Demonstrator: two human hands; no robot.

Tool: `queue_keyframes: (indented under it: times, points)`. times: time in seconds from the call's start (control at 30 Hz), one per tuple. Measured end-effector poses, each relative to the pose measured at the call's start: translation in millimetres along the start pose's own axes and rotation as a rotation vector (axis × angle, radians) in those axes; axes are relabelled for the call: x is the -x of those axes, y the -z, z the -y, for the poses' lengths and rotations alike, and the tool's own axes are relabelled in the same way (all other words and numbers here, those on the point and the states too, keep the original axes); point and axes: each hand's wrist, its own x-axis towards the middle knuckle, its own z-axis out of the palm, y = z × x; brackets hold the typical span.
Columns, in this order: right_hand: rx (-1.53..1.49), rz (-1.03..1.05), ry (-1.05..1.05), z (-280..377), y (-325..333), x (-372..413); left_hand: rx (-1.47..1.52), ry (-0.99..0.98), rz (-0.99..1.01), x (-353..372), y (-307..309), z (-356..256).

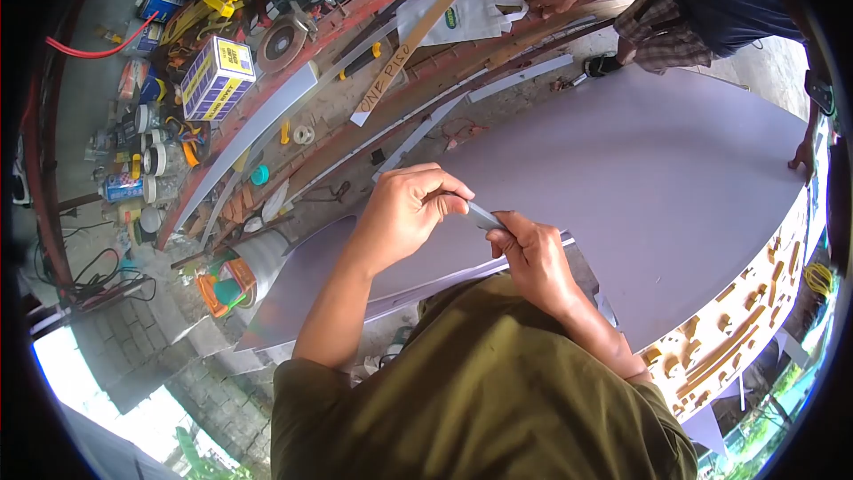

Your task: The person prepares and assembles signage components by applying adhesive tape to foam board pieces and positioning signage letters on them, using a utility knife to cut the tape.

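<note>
Between my two hands is a small, flat grey piece (484, 216), held in the air above a large grey sheet (640, 178). My left hand (410, 209) pinches its upper left end between thumb and fingers. The lower right end is gripped by my right hand (533, 258), with the thumb along it and the fingers curled. Both hands are in front of my chest, above the near edge of the sheet. What the piece is exactly is too small to tell.
A rack at the left holds a blind rivet box (219, 78), a grinding disc (283, 44), jars and tools. A white bag (458, 18) lies at the top. Another person (711, 9) stands at the upper right, one hand on the sheet's edge. Cut-out boards (737, 320) lie at right.
</note>
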Motion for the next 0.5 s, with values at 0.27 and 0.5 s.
queue_keyframes:
  times: [0.27,0.5]
  points:
    - [-0.074,0.076,-0.135,-13,7,11,0.186,0.066,-0.156,4,33,9]
    - [-0.593,0.110,-0.095,-38,2,-3,0.430,0.140,-0.192,14,-1,25]
